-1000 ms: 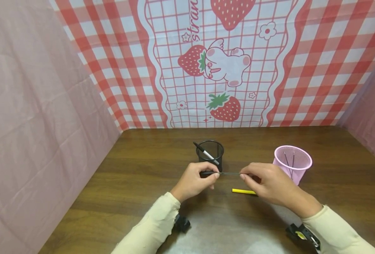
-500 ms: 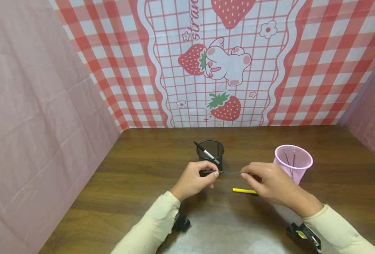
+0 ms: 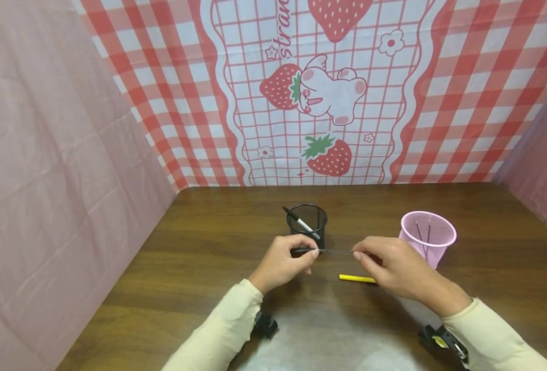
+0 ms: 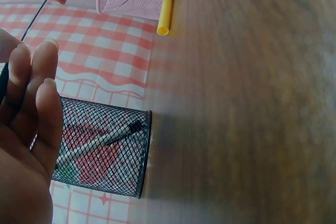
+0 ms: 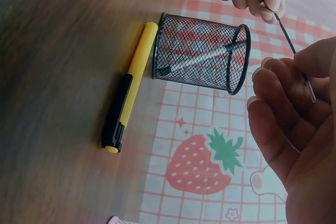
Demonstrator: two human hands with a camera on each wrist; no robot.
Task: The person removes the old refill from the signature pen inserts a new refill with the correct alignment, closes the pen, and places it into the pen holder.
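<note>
A thin dark rod [image 3: 336,251] stretches level between both hands, above the table. The left hand [image 3: 285,263] pinches its thicker black part at the left, and the right hand [image 3: 394,268] pinches the thin part between thumb and fingers. In the right wrist view the rod [image 5: 285,35] passes the right thumb, its pale tip [image 5: 312,94] lying over the palm. Just behind the left hand stands a black mesh cup [image 3: 317,216] holding a black-and-white marker [image 3: 305,225]. Below the right hand lies a yellow pen [image 3: 354,278] with a black cap [image 5: 115,108].
A pink mesh cup [image 3: 445,234] with two thin dark sticks [image 3: 419,232] stands behind the right hand. The wooden table [image 3: 199,221] ends at a red-and-white checked cloth [image 3: 185,113], with pink cloth [image 3: 69,180] along the left side.
The right hand has shifted very slightly to the right along the rod or with it; a little more of the thin part shows between the hands. The left hand stays almost still.
</note>
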